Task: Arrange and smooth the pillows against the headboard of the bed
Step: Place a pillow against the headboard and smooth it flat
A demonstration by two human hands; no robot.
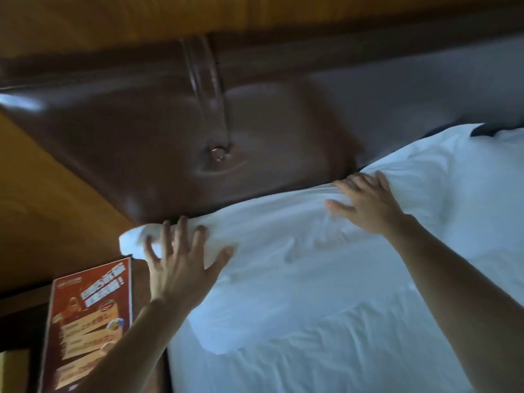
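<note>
Left hand [178, 262] at 8 o'clock, fingers splayed, pressing pillow [283, 251] end; right hand [365, 202] at 3 o'clock, flat on top edge, gripping nothing.

Orange-brown wood panelling [56, 199] covers the wall, with a red printed card [90, 321] by dark bedside furniture [19, 327].

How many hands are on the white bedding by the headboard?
2: left hand spread on the pillow's left end; right hand further right, at the white top edge.
</note>
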